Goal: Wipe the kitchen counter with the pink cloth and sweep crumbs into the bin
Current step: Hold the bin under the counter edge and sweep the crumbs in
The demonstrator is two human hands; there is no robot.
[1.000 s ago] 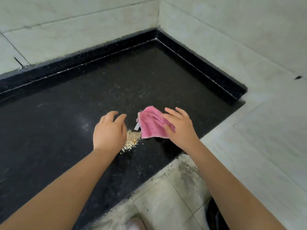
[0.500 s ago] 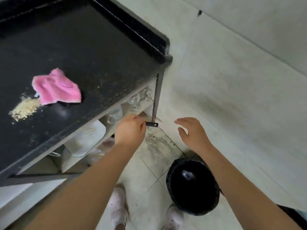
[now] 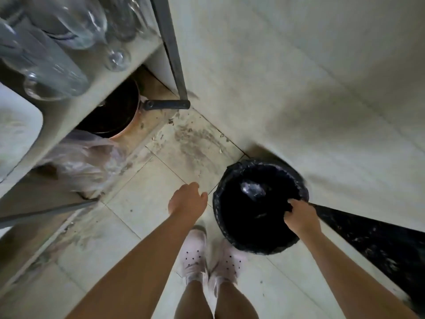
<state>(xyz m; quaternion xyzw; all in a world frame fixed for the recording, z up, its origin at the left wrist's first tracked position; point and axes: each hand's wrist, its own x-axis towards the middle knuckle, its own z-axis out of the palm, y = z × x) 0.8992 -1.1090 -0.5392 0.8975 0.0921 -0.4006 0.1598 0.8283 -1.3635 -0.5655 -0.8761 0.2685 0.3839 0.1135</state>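
A round bin [image 3: 232,236] lined with a black bag stands on the tiled floor by the wall, right of my feet. My right hand [image 3: 299,216] grips its right rim, fingers curled over the edge. My left hand [image 3: 187,202] hovers just left of the bin, fingers loosely curled and holding nothing. The pink cloth, the crumbs and the counter top are out of view.
Under the counter at left, a shelf [image 3: 87,95] holds clear glasses [image 3: 53,63]. Below it sit a dark pan [image 3: 110,113] with its handle sticking out and a clear plastic bag [image 3: 87,162]. A grey metal leg [image 3: 174,56] stands near. My pink shoes [image 3: 209,256] are below.
My view has dropped from the counter to the floor. The cloth and crumbs have left the frame. My right hand has reached down and taken the bin's rim; my left hand has lowered beside it.
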